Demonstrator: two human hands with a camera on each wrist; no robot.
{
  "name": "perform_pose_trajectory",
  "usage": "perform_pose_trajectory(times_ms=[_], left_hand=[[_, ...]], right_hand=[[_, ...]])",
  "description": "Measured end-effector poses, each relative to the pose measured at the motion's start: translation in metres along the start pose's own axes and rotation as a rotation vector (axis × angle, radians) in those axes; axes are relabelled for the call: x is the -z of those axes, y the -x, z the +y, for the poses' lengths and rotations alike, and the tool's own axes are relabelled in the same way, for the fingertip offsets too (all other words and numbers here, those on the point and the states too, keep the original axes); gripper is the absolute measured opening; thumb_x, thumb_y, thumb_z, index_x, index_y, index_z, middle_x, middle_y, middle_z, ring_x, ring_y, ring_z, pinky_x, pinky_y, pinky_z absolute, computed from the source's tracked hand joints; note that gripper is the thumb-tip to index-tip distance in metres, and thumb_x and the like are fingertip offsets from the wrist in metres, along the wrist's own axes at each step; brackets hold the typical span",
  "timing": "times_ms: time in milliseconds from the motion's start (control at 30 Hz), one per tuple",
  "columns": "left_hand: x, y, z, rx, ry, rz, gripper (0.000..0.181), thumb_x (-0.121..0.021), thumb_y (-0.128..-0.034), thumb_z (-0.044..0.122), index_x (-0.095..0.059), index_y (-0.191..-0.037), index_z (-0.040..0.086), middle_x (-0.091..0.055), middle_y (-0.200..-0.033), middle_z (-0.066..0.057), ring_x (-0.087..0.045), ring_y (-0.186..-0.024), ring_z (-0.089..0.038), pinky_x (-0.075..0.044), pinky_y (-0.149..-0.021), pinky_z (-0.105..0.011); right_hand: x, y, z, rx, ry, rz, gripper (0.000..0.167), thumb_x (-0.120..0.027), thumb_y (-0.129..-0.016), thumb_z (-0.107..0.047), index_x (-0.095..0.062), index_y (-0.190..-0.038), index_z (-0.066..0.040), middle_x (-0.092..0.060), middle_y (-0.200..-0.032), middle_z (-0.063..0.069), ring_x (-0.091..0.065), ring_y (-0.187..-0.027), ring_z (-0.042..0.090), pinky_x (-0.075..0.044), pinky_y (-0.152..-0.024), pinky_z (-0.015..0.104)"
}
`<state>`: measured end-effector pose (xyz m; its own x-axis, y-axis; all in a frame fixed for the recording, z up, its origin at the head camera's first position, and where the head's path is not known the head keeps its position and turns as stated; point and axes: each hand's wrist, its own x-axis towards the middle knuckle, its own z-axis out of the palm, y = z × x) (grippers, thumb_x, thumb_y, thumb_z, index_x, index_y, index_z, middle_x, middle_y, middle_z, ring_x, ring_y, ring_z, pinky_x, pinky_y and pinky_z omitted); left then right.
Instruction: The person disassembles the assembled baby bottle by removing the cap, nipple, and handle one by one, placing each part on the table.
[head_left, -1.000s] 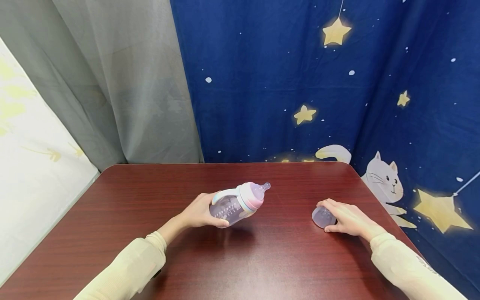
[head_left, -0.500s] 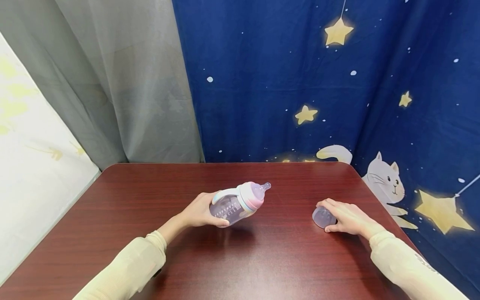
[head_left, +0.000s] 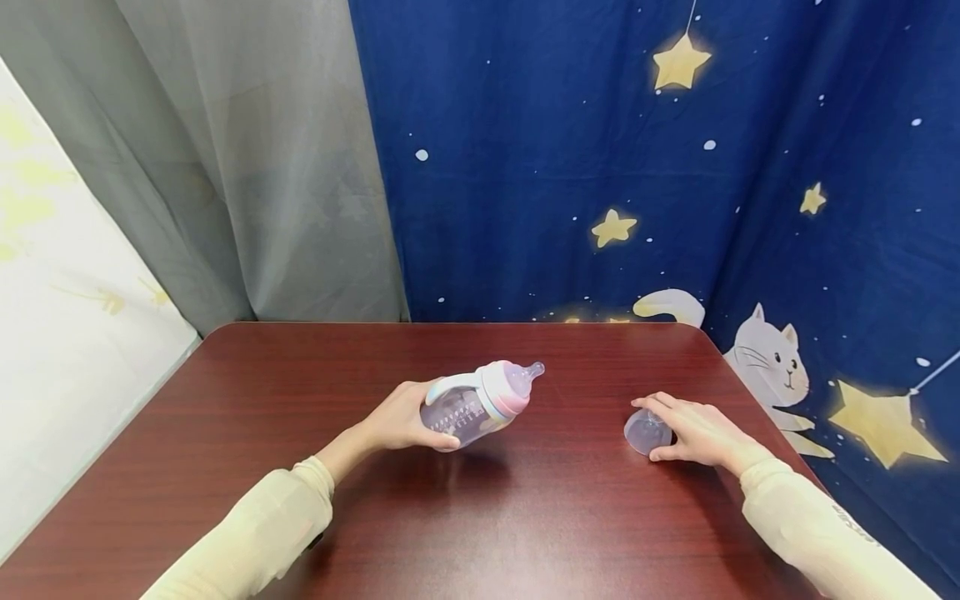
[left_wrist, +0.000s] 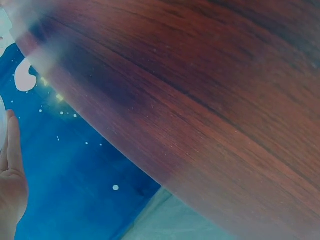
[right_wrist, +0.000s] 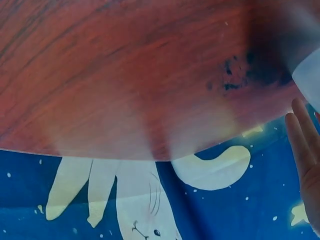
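In the head view my left hand (head_left: 401,419) holds a clear baby bottle (head_left: 457,414) by its body. The bottle is tilted, with its white-and-pink collar and clear nipple pointing up to the right. A white handle arches along its upper side. On the right, a small translucent domed cap (head_left: 647,432) sits on the table by my right hand (head_left: 697,431). The thumb and fingers are spread around the cap, loosened from it. Right wrist view: straight fingers (right_wrist: 302,135) beside the cap (right_wrist: 310,80). Left wrist view: only part of the left hand (left_wrist: 12,185) at the edge.
The dark red wooden table (head_left: 555,517) extends beneath both hands. Behind it hang a grey curtain (head_left: 300,167) and a blue curtain (head_left: 525,167) with stars and a white cat. A white patterned cloth (head_left: 75,333) hangs at the left.
The right fingers have lifted and spread slightly away from the cap, which stays in place. The left hand and bottle keep nearly the same pose. The head view has shifted slightly.
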<state>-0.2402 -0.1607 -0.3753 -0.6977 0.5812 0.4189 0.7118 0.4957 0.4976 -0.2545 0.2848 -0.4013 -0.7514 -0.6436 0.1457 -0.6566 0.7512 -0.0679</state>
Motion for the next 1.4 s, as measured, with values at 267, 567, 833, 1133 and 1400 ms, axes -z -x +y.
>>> perform_pose_trajectory(times_ms=[267, 567, 833, 1133, 1400], left_hand=[[0.001, 0.000, 0.000, 0.011, 0.005, -0.004, 0.071, -0.075, -0.0570, 0.050, -0.052, -0.116, 0.018, -0.057, -0.085, 0.013, -0.053, -0.073, -0.005, -0.043, -0.063, -0.023], [0.000, -0.001, 0.001, 0.007, 0.014, -0.008, 0.071, -0.075, -0.0572, 0.049, -0.052, -0.117, 0.018, -0.057, -0.085, 0.013, -0.052, -0.073, -0.005, -0.043, -0.062, -0.023], [-0.002, -0.001, 0.002, 0.002, 0.028, -0.014, 0.073, -0.076, -0.0569, 0.050, -0.052, -0.117, 0.017, -0.057, -0.085, 0.012, -0.053, -0.073, -0.006, -0.044, -0.062, -0.023], [-0.003, -0.002, 0.002, 0.011, 0.023, -0.017, 0.072, -0.075, -0.0569, 0.049, -0.052, -0.118, 0.019, -0.057, -0.086, 0.013, -0.053, -0.073, -0.005, -0.043, -0.063, -0.023], [-0.005, -0.002, 0.002, 0.015, 0.022, -0.023, 0.072, -0.075, -0.0572, 0.050, -0.052, -0.117, 0.017, -0.057, -0.085, 0.012, -0.052, -0.073, -0.005, -0.043, -0.062, -0.023]], right_hand=[[0.018, -0.007, -0.004, 0.012, 0.014, 0.088, 0.069, -0.071, -0.066, -0.047, -0.048, -0.122, -0.014, -0.049, -0.114, 0.000, -0.055, -0.090, 0.015, -0.045, -0.069, 0.039], [0.041, -0.024, -0.019, 0.068, 0.024, 0.216, 0.055, -0.065, -0.072, -0.048, -0.053, -0.115, -0.016, -0.053, -0.110, -0.003, -0.056, -0.088, 0.014, -0.045, -0.068, 0.037], [0.056, -0.037, -0.035, 0.121, 0.044, 0.291, 0.051, -0.063, -0.073, -0.051, -0.055, -0.113, -0.019, -0.055, -0.108, -0.007, -0.054, -0.095, 0.011, -0.045, -0.070, 0.034], [0.071, -0.046, -0.056, 0.152, 0.013, 0.314, 0.056, -0.062, -0.072, -0.054, -0.055, -0.115, -0.019, -0.054, -0.110, -0.009, -0.051, -0.100, 0.009, -0.043, -0.077, 0.032], [0.078, -0.053, -0.072, 0.172, -0.026, 0.341, 0.062, -0.065, -0.068, -0.055, -0.054, -0.118, -0.019, -0.054, -0.111, -0.007, -0.051, -0.101, 0.010, -0.043, -0.079, 0.033]])
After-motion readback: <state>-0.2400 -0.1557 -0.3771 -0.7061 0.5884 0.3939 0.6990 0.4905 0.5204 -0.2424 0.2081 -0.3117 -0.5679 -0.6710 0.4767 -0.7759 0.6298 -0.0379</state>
